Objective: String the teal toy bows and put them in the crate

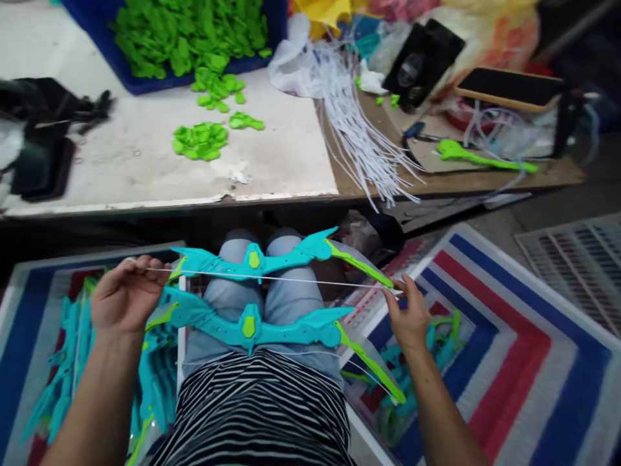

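Observation:
A toy bow (218,266) in turquoise, with lime-green limbs and a green centre piece, lies across the knees. Its white string (310,281) runs taut over it from hand to hand. My left hand (127,294) is closed, pinching the string beside the bow's left end; whether it also grips the limb is hidden. At the tip of the right green limb, my right hand (410,314) pinches the string between thumb and fingers. A second toy bow (286,331) of the same kind rests on the lap, closer to the striped shirt, its own string hanging slack.
Striped bins stand at both sides; turquoise bow parts (158,375) fill the left one, and several lie in the right bin (524,375). On the table are a blue crate (97,39) of green pieces, a bundle of white strings (354,123), a phone (509,87) and a green stick-like part (485,157).

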The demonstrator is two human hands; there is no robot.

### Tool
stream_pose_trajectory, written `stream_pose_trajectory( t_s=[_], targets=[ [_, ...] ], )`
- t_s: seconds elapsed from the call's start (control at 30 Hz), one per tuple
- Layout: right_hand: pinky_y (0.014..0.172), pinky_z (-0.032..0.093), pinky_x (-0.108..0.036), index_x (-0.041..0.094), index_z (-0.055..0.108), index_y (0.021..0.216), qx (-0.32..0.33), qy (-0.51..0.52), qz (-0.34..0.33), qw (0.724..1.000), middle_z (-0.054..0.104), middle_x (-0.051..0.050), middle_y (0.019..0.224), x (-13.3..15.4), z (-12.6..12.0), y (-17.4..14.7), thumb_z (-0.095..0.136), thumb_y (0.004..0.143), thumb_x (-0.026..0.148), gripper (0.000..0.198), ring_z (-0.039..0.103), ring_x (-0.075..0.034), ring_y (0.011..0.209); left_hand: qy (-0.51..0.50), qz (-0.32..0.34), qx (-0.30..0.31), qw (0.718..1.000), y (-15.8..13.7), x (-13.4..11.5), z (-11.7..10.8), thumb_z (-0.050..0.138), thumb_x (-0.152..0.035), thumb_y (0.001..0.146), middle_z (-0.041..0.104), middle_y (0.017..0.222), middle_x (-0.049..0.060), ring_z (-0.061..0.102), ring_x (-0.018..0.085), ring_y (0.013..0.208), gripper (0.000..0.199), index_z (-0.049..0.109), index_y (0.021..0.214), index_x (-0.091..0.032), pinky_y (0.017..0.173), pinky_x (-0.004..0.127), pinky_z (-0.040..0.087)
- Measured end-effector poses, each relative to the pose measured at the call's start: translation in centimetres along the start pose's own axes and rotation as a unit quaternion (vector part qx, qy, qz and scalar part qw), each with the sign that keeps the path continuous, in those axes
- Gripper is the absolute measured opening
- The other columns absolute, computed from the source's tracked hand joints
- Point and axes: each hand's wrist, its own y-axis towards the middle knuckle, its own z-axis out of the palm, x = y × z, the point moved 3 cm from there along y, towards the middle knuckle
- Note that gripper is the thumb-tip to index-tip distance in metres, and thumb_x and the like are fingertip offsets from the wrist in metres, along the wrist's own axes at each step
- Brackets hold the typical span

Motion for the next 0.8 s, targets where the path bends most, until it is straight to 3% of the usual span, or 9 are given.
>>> stream_pose_trajectory(
  t_s=[0.13, 0.2, 0.27, 0.37, 0.43, 0.5, 0.57, 0.67, 0.8],
  targets=[
    [0.083, 0.048, -0.045, 0.018, 0.062, 0.114, -0.003, -0.075, -0.096, 0.993, 0.068, -0.013, 0.096, 1.3, 0.1, 1.3, 0.053, 0.087, 0.047, 0.040, 0.063, -0.028, 0.086, 0.044, -0.021, 0.057, 0.997, -1.1, 1.9, 0.0, 0.067, -0.027, 0.065, 0.061, 0.058, -0.001, 0.059, 0.013, 0.058, 0.015, 0.060, 0.056, -0.017, 0.066, 0.030, 0.053],
    [0.087, 0.046, -0.047, 0.019, 0.064, 0.111, -0.035, -0.086, -0.156, 0.983, 0.068, -0.014, 0.097, 4.3, 0.6, 2.4, 0.054, 0.087, 0.042, 0.034, 0.062, -0.031, 0.093, 0.073, -0.068, 0.099, 0.990, -2.4, 3.8, 0.8, 0.075, -0.034, 0.061, 0.065, 0.063, 0.003, 0.064, 0.018, 0.064, 0.022, 0.064, 0.062, -0.015, 0.070, 0.035, 0.053],
    [0.088, 0.045, -0.046, 0.021, 0.062, 0.112, -0.038, -0.054, -0.218, 0.974, 0.067, -0.013, 0.099, 9.1, 2.4, 3.1, 0.054, 0.089, 0.035, 0.028, 0.061, -0.030, 0.096, 0.077, -0.110, 0.131, 0.982, -3.9, 5.7, 2.0, 0.081, -0.036, 0.057, 0.068, 0.066, 0.004, 0.067, 0.021, 0.068, 0.030, 0.065, 0.067, -0.013, 0.074, 0.037, 0.053],
    [0.089, 0.046, -0.042, 0.021, 0.061, 0.111, 0.082, 0.022, -0.359, 0.929, 0.067, -0.010, 0.101, 18.1, 7.7, 2.6, 0.052, 0.090, 0.030, 0.024, 0.059, -0.026, 0.097, 0.066, -0.153, 0.164, 0.972, -5.8, 8.2, 3.7, 0.085, -0.038, 0.055, 0.067, 0.064, 0.003, 0.068, 0.021, 0.066, 0.037, 0.068, 0.076, -0.013, 0.073, 0.035, 0.052],
    [0.091, 0.045, -0.043, 0.018, 0.063, 0.112, 0.165, 0.007, -0.447, 0.879, 0.066, -0.013, 0.106, 23.4, 11.9, 1.4, 0.057, 0.088, 0.033, 0.029, 0.057, -0.028, 0.100, 0.056, -0.176, 0.184, 0.965, -6.5, 9.3, 4.4, 0.085, -0.039, 0.055, 0.067, 0.062, 0.003, 0.069, 0.021, 0.064, 0.042, 0.069, 0.083, -0.013, 0.070, 0.033, 0.052],
    [0.092, 0.042, -0.045, 0.018, 0.063, 0.117, 0.229, -0.043, -0.484, 0.844, 0.067, -0.014, 0.101, 26.8, 15.4, 0.6, 0.064, 0.083, 0.035, 0.039, 0.056, -0.029, 0.096, 0.050, -0.203, 0.202, 0.957, -6.7, 9.8, 4.8, 0.086, -0.042, 0.054, 0.067, 0.062, 0.004, 0.069, 0.021, 0.064, 0.043, 0.068, 0.081, -0.012, 0.067, 0.032, 0.052],
    [0.092, 0.041, -0.045, 0.020, 0.060, 0.125, 0.273, -0.085, -0.487, 0.825, 0.068, -0.013, 0.092, 28.3, 17.6, 0.8, 0.068, 0.080, 0.034, 0.047, 0.057, -0.029, 0.091, 0.047, -0.227, 0.207, 0.950, -6.7, 9.9, 4.9, 0.085, -0.047, 0.053, 0.067, 0.061, 0.004, 0.067, 0.019, 0.058, 0.045, 0.065, 0.073, -0.012, 0.060, 0.029, 0.051],
    [0.088, 0.043, -0.041, 0.021, 0.052, 0.135, 0.323, -0.076, -0.467, 0.820, 0.070, -0.011, 0.086, 28.0, 18.4, 3.0, 0.063, 0.083, 0.029, 0.054, 0.059, -0.026, 0.084, 0.037, -0.218, 0.170, 0.960, -6.1, 8.8, 4.4, 0.083, -0.054, 0.053, 0.061, 0.053, 0.000, 0.051, 0.009, 0.038, 0.050, 0.061, 0.071, -0.013, 0.043, 0.021, 0.040],
    [0.067, 0.045, -0.028, 0.030, 0.053, 0.134, 0.419, 0.010, -0.421, 0.804, 0.071, -0.003, 0.080, 25.5, 17.6, 6.5, 0.058, 0.085, 0.036, 0.049, 0.061, -0.020, 0.071, 0.011, -0.085, 0.039, 0.996, -4.1, 5.7, 2.4, 0.082, -0.051, 0.055, 0.047, 0.043, -0.006, 0.035, 0.003, 0.037, 0.046, 0.063, 0.072, -0.013, 0.040, 0.018, 0.027]
  ],
)
